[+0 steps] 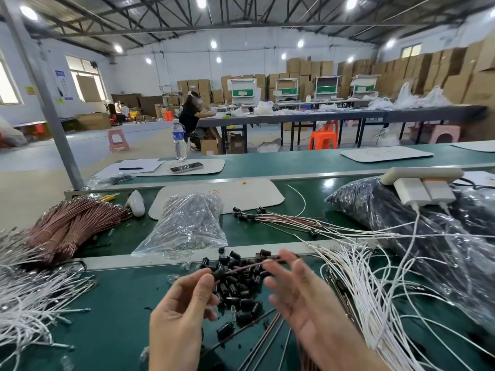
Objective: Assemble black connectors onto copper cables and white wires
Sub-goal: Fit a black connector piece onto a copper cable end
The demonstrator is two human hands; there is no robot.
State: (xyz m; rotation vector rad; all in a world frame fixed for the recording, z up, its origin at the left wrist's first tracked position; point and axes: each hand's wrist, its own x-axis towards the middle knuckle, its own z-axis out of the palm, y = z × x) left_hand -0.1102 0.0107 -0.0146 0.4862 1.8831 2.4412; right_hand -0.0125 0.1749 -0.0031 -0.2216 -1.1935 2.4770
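Observation:
My left hand [184,298] pinches a black connector [219,274] fitted on one end of a copper cable [249,265]. That cable runs right to my right hand [294,287], whose fingertips hold its far end near the top of the hand. Below both hands lies a loose pile of black connectors [241,287] on the green table. Several bare copper cables [267,333] lie under my right wrist. White wires [361,285] fan out at the right, and another heap of white wires [32,295] lies at the left.
A bundle of copper cables [69,228] lies at the far left. A clear bag of small parts [187,226] sits behind the pile. Finished cables with connectors [281,220] lie beyond. A large bag of black parts [417,218] and a charger strip [420,183] are at the right.

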